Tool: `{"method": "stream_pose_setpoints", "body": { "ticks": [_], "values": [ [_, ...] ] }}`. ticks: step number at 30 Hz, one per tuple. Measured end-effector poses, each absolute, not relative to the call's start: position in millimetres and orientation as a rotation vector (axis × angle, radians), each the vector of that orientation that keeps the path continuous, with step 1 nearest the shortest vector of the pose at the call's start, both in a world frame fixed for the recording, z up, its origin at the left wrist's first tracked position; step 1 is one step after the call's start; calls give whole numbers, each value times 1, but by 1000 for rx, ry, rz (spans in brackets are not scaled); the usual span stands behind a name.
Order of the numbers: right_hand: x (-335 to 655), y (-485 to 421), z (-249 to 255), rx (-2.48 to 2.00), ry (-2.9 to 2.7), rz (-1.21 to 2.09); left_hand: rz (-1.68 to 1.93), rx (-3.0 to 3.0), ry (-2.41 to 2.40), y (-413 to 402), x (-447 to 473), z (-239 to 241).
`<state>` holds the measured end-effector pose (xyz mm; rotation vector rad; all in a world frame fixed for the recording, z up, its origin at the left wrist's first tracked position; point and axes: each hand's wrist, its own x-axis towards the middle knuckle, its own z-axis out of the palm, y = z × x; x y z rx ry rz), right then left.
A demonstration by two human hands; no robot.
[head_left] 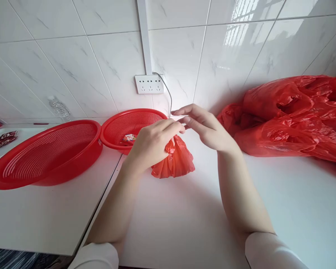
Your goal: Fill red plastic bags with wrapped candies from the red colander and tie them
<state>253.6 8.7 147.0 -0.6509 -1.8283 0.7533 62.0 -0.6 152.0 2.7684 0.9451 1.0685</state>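
Note:
A small red plastic bag [177, 161] stands on the white table, bunched at its top. My left hand [152, 142] is closed round the gathered neck of the bag. My right hand [205, 126] hovers just right of it, fingers stretched toward the left hand's fingertips, pinching something thin that I cannot make out. Behind the hands sits a small red perforated basket [120, 129] with a wrapped item [129, 138] inside.
A larger red perforated basket [44, 153] lies at the left, spanning a second table. A heap of red plastic bags [294, 119] fills the back right. A wall socket [149, 84] with a cable is on the tiled wall. Wrapped packets [1, 140] lie far left.

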Motion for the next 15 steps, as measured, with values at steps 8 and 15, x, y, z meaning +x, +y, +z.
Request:
{"method": "stream_pose_setpoints", "body": {
  "ticks": [8,15],
  "values": [
    [255,27,135,-570,-1933,1002,1571,2621,1186,21,65,137],
    [268,29,139,-685,-1718,1006,1438,2614,1152,23,59,141]
  ]
}}
